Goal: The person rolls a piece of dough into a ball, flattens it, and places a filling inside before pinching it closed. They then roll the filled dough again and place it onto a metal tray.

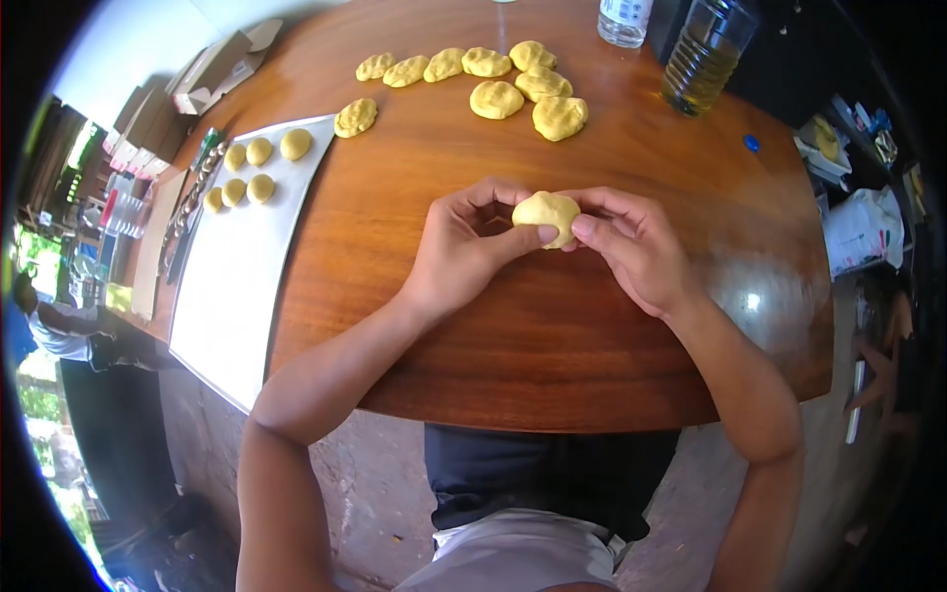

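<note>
A lump of yellow dough is pinched between my two hands above the wooden table. My left hand grips its left side, thumb on the near face. From the right, my right hand holds it with thumb and fingers. Farther back lie several rough dough pieces, unevenly shaped, and one more dough piece sits beside the tray's corner. On the white tray at the left, several smooth dough balls rest near its far end.
A clear bottle and a ribbed bottle of yellowish liquid stand at the table's back right. A blue cap lies near the right edge. Cardboard boxes are at the back left. Another person is at the far left.
</note>
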`<state>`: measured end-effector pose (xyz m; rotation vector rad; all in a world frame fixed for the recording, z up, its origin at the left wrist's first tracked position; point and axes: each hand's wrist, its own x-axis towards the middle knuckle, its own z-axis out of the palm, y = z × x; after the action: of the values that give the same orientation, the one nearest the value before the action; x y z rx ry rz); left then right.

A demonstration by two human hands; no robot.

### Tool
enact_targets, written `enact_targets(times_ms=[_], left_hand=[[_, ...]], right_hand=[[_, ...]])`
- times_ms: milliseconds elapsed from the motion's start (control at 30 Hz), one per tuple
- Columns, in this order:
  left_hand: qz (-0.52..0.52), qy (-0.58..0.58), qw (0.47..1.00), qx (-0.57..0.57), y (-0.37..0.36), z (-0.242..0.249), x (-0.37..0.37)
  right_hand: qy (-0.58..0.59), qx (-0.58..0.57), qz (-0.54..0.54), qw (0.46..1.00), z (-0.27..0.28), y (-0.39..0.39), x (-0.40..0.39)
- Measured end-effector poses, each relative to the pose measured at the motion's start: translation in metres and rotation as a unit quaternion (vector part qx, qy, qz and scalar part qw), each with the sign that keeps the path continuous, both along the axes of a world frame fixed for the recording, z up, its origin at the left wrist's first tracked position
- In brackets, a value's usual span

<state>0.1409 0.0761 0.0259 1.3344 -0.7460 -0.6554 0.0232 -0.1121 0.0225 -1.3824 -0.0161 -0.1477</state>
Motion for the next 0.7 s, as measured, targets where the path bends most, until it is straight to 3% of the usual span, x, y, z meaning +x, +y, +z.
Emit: enact_targets(times_ms=[200, 267, 333, 400, 533, 600, 700], left_hand=[[0.026, -0.118, 0.993, -0.017, 0.000, 0.017, -0.008], [-0.021, 0.011, 1.000, 0.005, -0.001, 0.011, 0.001], [-0.016, -0.009, 0.999, 0.026, -0.001, 0.007, 0.003], [-0.032, -0.109, 0.991, 0.064, 0.000, 0.007, 0.004], [-0.035, -0.119, 0.988, 0.096, 0.000, 0.009, 0.000], [-0.035, 0.012, 0.998, 0.052, -0.001, 0.006, 0.000], [-0.013, 0.038, 0.998, 0.055, 0.000, 0.000, 0.003]], right_hand=[[-0.022, 0.062, -0.028, 0.997, 0.000, 0.001, 0.003], [-0.060, 0.070, -0.071, 0.993, -0.002, 0.002, 0.005], [-0.054, 0.074, -0.088, 0.992, -0.001, 0.003, 0.005], [-0.049, 0.078, -0.108, 0.990, -0.001, 0.002, 0.005], [-0.060, 0.085, -0.129, 0.986, -0.001, 0.002, 0.007], [-0.066, 0.074, -0.129, 0.987, -0.002, 0.004, 0.005], [-0.053, 0.025, -0.126, 0.990, -0.003, 0.009, 0.005]])
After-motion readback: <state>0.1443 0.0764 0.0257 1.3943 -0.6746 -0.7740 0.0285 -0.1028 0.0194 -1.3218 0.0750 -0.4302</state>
